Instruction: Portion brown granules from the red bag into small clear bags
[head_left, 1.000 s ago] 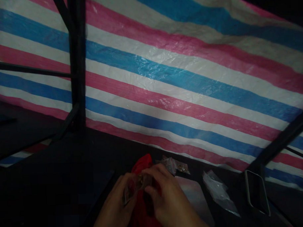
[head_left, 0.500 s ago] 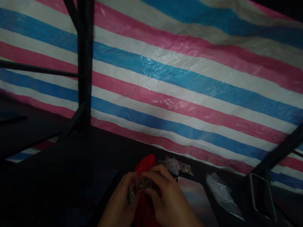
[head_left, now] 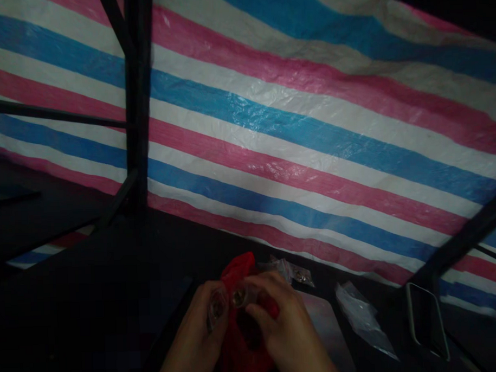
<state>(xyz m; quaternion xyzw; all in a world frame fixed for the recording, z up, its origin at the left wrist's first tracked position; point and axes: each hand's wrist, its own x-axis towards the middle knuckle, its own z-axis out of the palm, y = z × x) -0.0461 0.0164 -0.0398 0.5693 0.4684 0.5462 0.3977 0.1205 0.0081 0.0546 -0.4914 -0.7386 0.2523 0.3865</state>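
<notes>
My left hand [head_left: 196,339] and my right hand [head_left: 283,328] meet low in the dim picture. Between their fingertips they pinch a small clear plastic packet [head_left: 227,302] with something small and round inside. Directly beneath them lies a red plastic bag [head_left: 238,267], partly hidden by both hands. The scene is dark and the packet's contents are hard to make out.
More small clear packets [head_left: 294,271] and a crumpled clear bag [head_left: 360,317] lie on the dark surface to the right. A phone [head_left: 426,321] rests at far right. A flat pale sheet [head_left: 326,327] lies by my right hand. A striped tarp [head_left: 295,130] and black frame bars [head_left: 135,103] stand behind.
My hands have drawn slightly apart and turned the clear packet, so its round content shows between the fingers. The view shifted a little.
</notes>
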